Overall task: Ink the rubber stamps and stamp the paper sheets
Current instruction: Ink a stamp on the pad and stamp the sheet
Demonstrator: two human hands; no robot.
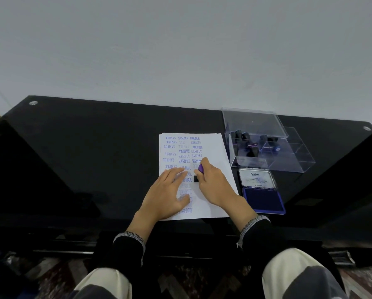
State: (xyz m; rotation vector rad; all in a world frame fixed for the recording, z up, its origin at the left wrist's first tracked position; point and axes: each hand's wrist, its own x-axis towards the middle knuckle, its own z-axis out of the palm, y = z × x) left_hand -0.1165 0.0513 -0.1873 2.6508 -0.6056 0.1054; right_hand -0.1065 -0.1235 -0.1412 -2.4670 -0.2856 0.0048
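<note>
A white paper sheet [215, 147] lies on the black glass table, covered with several blue imprints such as SAMPLE, FRAGILE and AIR MAIL. My left hand [167, 194] lies flat on the sheet's lower left part with fingers spread. My right hand [213, 182] grips a rubber stamp [199, 173] with a purple handle and a black base, held down on the paper beside the AIR MAIL imprints. An open blue ink pad [263, 200], its lid raised, sits just right of the sheet.
A clear plastic box [267, 145] with its lid up stands behind the ink pad and holds several more dark stamps. The black glass table [94, 147] runs far to the left. My knees show below the table's front edge.
</note>
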